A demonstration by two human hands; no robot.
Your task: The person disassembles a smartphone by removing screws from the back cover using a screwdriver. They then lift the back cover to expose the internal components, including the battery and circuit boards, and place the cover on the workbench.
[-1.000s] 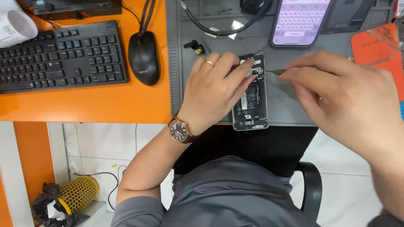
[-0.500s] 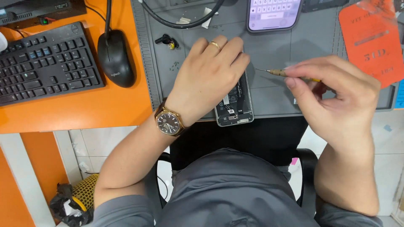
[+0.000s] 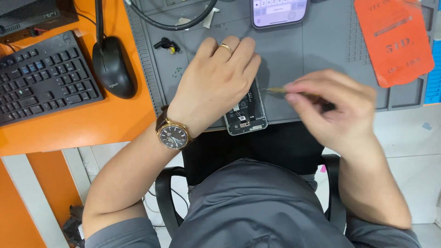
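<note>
An opened smartphone (image 3: 248,115) with its back off lies on the grey work mat (image 3: 294,59) at the desk's front edge. My left hand (image 3: 213,85), with a gold ring and a wristwatch (image 3: 172,134), lies flat over the phone's upper half and presses it down. Just right of the phone, my right hand (image 3: 333,110) pinches a thin tool (image 3: 275,90), probably tweezers or a small screwdriver. Its brassy tip points left toward the phone. The right hand is motion-blurred.
A second phone with a lit screen (image 3: 278,11) lies at the mat's far edge. An orange card (image 3: 395,39) sits at the right. A black mouse (image 3: 112,66) and keyboard (image 3: 43,78) rest on the orange desk at left. A small black part (image 3: 166,44) and a black cable (image 3: 179,20) lie on the mat.
My right hand with the tool has drawn back from the phone, to the right and nearer to me. My left hand stays pressed on the phone. The camera view has shifted.
</note>
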